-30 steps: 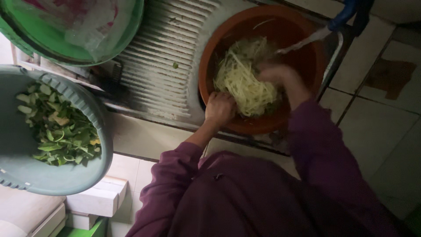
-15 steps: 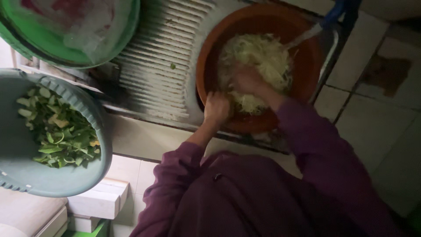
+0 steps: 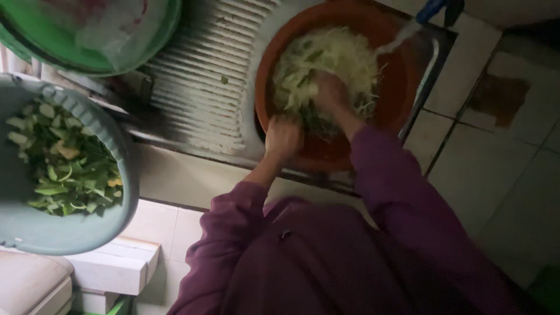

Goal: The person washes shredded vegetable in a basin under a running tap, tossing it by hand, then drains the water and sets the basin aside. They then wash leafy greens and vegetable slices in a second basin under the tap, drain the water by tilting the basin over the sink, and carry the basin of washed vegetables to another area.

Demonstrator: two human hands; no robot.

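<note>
An orange-brown basin (image 3: 402, 81) sits in a steel sink and holds pale shredded vegetable strips (image 3: 338, 58) in water. My left hand (image 3: 283, 137) grips the basin's near rim. My right hand (image 3: 329, 93) is plunged into the shredded strips, fingers buried among them, so its grasp is partly hidden. Both arms wear purple sleeves. A stream of water (image 3: 396, 41) runs from a blue-handled tap (image 3: 434, 9) into the basin.
The ribbed steel drainboard (image 3: 204, 76) lies left of the basin. A grey-blue basin (image 3: 70, 233) of chopped green leaves sits at the left. A green tub (image 3: 116, 55) holding a plastic bag is at top left. Tiled floor (image 3: 496, 163) lies to the right.
My right hand moved from the basin's far side down into the middle of the shredded strips, which now spread wider. My left hand stayed on the rim.
</note>
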